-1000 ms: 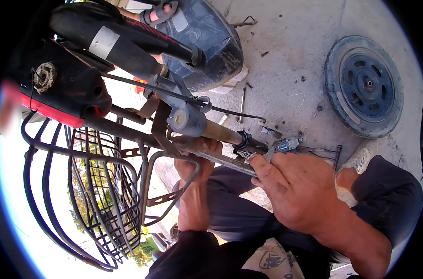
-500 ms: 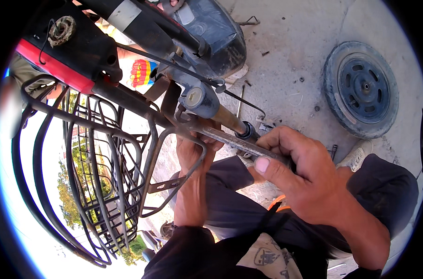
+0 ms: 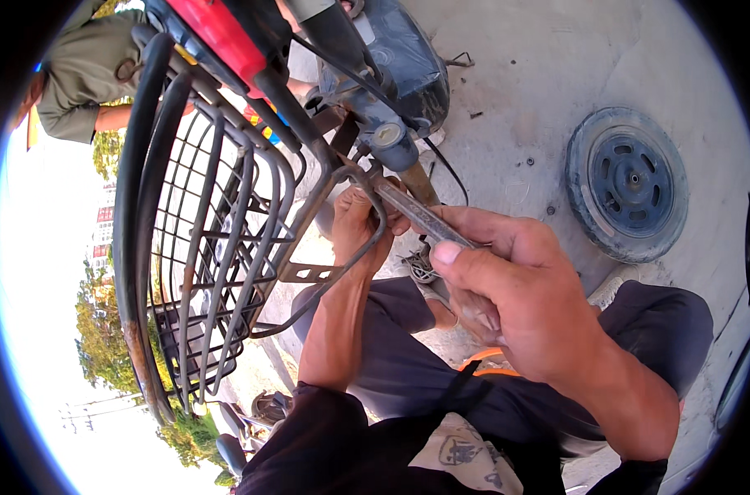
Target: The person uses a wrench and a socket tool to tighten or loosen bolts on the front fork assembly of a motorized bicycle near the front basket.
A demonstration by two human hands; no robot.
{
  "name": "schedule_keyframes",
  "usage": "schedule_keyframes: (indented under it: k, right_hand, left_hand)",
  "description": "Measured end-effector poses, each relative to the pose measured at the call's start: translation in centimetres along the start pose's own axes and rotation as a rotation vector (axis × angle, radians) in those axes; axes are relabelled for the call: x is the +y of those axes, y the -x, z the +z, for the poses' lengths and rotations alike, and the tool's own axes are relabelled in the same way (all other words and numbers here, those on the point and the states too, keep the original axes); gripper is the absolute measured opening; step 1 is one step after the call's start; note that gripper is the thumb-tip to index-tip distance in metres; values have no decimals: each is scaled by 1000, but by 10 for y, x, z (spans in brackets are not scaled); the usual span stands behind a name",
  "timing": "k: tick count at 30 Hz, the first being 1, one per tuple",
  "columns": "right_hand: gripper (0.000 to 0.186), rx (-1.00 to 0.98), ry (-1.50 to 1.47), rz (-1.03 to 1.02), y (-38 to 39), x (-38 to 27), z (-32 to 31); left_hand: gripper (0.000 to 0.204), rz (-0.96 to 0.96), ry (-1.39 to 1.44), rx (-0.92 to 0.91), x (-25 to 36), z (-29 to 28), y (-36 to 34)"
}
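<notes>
My right hand (image 3: 540, 297) grips a long, worn steel wrench (image 3: 416, 214), which runs up-left to a joint of the black front rack frame (image 3: 333, 177). My left hand (image 3: 354, 223) is bent around under that joint, its fingertips pinched on something I cannot make out, partly hidden by the wrench and bracket. Behind them are the steering column (image 3: 395, 144) with a brassy tube below it and a thin black cable (image 3: 445, 161). The black wire basket (image 3: 202, 264) hangs from the frame at the left, under a red-and-black body panel (image 3: 226, 41).
A detached wheel (image 3: 630, 190) lies on the concrete floor (image 3: 523, 74) at right, with scattered small hardware. A dark plastic footboard (image 3: 408, 66) is at the top. Another person in an olive shirt (image 3: 78, 66) is at upper left. My bent legs (image 3: 655, 330) are below the work.
The wrench has tilted steeper with my right hand on it. The frame and basket appear rotated in view. More of the other person shows at upper left.
</notes>
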State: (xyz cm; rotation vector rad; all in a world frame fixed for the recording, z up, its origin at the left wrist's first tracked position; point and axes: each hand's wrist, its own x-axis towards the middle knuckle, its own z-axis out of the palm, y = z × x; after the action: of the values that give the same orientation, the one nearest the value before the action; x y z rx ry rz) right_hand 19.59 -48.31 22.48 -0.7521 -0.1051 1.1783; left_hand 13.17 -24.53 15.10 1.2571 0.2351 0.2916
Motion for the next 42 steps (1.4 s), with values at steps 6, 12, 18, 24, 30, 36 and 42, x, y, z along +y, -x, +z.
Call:
schedule_keyframes:
  k: [6,12,18,24,30,36,42]
  right_hand:
    - [32,48,-217,-34,-2,15,14]
    - [31,36,-337,-119,-3,32,21]
    - [32,23,-328,-99,-3,23,18]
    - [32,-8,-311,-52,-4,22,17]
    - [26,132,-51,-244,-5,18,18]
    - [30,47,-191,-141,-2,28,17]
    - [32,59,-49,-221,-7,28,10]
  left_hand:
    - [27,-94,162,10,1,0,2]
    - [25,-95,82,106,2,10,2]
    - [28,-147,-75,157,6,13,4]
    - [26,-126,-21,99,2,6,2]
    - [31,-82,89,10,1,6,2]
    - [24,-45,-46,88,-1,7,2]
    - [29,-88,4,63,1,6,3]
